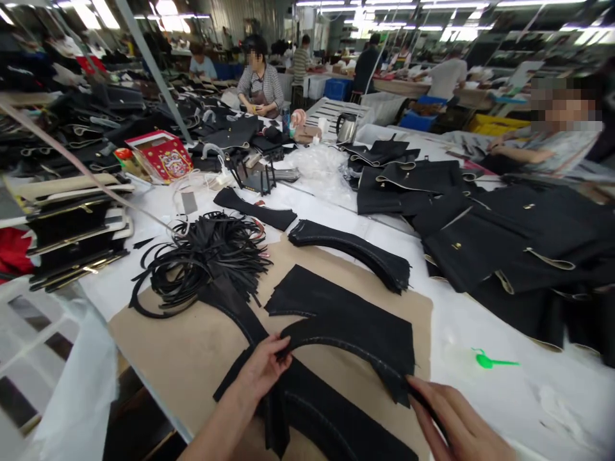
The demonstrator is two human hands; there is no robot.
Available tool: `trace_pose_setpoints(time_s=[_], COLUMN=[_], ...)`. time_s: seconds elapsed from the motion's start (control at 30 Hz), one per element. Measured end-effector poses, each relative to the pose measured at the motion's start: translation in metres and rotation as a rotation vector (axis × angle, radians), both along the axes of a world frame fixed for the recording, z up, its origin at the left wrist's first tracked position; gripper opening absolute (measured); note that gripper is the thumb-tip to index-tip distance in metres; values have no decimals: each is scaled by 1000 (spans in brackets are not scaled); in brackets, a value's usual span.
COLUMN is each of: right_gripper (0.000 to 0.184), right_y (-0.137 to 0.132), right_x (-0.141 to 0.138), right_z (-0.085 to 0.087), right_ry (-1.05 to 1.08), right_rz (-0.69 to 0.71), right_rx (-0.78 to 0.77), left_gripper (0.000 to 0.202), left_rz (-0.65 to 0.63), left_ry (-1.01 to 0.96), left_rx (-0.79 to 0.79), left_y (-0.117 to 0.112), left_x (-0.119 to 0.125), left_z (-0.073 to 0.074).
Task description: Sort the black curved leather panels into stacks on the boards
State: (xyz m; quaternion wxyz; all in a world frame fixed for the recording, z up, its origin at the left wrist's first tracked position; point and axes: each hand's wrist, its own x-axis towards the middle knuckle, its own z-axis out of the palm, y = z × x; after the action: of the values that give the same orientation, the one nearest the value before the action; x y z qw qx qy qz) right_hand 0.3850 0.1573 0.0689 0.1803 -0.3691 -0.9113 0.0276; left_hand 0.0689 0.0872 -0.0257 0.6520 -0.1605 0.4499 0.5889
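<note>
At six and five o'clock, my left hand (pixel 271 366) and right hand (pixel 444 416) pinch a curved black leathery panel (pixel 336 330); ten's red carton (pixel 169 161) is illegible.

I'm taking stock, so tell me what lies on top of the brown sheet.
Several overlapping black pieces, and part of a heap of thin black strips, lie over the brown sheet. Anything beneath or between them is covered from view.
</note>
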Motion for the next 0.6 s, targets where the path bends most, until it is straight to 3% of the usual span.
trace_pose_setpoints(time_s=[0.13, 0.23, 0.33, 0.47, 0.53, 0.6], right_gripper=[29, 32, 31, 31, 32, 29], right_y=[-35, -61, -74, -83, -86, -85], right_x=[-17, -32, -25, 18, 37, 47], right_z=[-76, -117, -134, -140, -142, -144], right_ry=[-96, -128, -57, -101, -166, -206], right_rz=[-60, -104, -329, -793, -915, -942], right_rx=[-154, -382, -484, -461, -492, -538], left_gripper=[35, 39, 40, 43, 44, 42], left_rz=[-198, -341, -472, -544, -571, -595], left_ry=[493, 718, 848, 863, 841, 843], left_rx=[8, -8, -44, -128, -178, -227], left_y=[-2, -3, -4, -2, 3, 9], left_x=[-49, -71, -79, -83, -83, -81], left_z=[0, -9, -21, -34, -35, -32])
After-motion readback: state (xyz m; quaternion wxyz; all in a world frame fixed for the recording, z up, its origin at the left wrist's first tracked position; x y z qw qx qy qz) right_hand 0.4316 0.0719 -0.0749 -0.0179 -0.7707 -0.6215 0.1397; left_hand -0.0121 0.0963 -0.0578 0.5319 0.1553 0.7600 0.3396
